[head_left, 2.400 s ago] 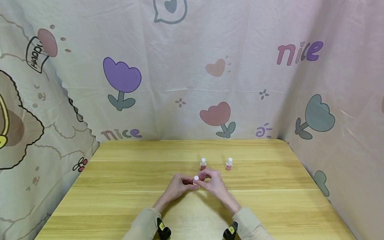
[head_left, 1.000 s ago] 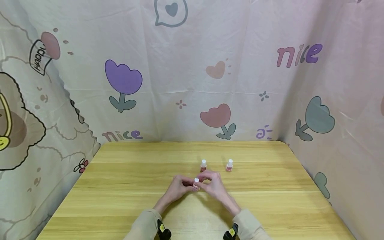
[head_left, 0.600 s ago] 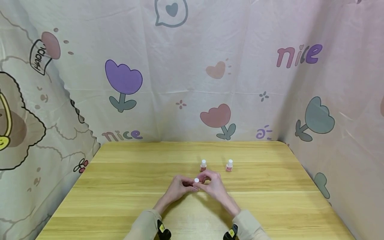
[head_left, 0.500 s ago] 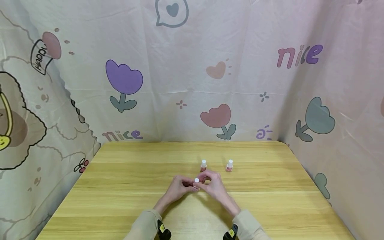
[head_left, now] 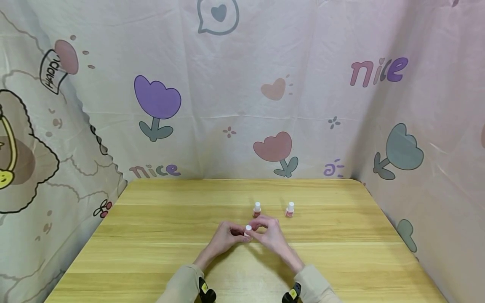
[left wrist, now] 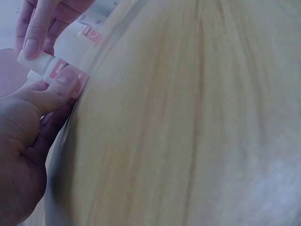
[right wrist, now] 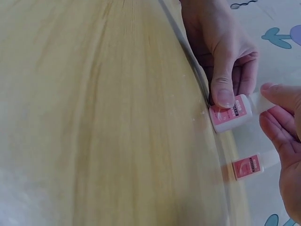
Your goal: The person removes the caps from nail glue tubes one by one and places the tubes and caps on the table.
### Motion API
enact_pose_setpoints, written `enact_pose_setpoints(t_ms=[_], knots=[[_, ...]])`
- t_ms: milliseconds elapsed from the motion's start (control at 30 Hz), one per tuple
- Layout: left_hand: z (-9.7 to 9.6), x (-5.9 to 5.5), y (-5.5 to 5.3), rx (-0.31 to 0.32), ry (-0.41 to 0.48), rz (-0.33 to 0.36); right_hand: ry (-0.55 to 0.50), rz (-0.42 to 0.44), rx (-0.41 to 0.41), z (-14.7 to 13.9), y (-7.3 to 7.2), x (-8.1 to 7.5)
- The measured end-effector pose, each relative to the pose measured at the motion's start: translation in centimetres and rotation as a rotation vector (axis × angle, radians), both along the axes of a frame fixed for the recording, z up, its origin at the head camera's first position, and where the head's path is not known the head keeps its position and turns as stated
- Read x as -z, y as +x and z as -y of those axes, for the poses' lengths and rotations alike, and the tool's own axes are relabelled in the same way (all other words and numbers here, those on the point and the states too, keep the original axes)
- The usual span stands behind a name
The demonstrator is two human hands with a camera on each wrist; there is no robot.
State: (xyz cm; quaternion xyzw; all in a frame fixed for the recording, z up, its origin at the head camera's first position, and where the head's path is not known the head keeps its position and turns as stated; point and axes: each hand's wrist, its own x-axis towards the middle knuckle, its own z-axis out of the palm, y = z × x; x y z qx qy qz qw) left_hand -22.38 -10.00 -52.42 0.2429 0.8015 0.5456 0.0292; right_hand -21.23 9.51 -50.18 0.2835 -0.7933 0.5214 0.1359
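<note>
A small white bottle (right wrist: 228, 121) with a pink label stands upright on the table between my hands. My left hand (head_left: 223, 237) pinches its body, the thumb lying across the label, as the left wrist view shows. With thumb and fingertips my right hand (head_left: 270, 233) pinches the bottle's white cap (left wrist: 35, 60), which sits on the neck. Just beyond my right fingers stands another bottle (head_left: 257, 209) of the same kind, partly hidden at its base. Farther right is a third such bottle (head_left: 289, 209), white-capped and upright.
The wooden table (head_left: 170, 210) carries the bottles and extends to both sides of my arms. A printed cloth (head_left: 227, 92) hangs behind its far edge and along both sides. Black wrist cameras (head_left: 207, 291) are strapped at the sleeves.
My right thumb and fingers have shifted slightly at the cap, while my left hand keeps its grip on the bottle. The two other bottles have stayed in place.
</note>
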Motion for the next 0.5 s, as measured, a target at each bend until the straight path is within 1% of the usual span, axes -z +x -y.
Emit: enact_pose_setpoints(t_ms=[100,233,333,433,500], knots=[[0.0,0.0,0.0,0.001,-0.003,-0.001,0.016,-0.001,-0.012,0.0,0.2,-0.3],[0.0,0.1,0.0,0.008,0.002,-0.007,0.013,0.012,-0.032,0.2,1.3,-2.2],[0.1,0.1,0.1,0.014,0.006,-0.013,0.004,0.011,-0.028,0.3,2.1,-3.6],[0.0,0.1,0.1,0.008,0.006,-0.006,0.004,0.016,-0.006,0.5,2.1,-3.6],[0.0,0.0,0.2,0.0,0.002,0.005,0.003,0.018,0.004,0.5,1.7,-2.8]])
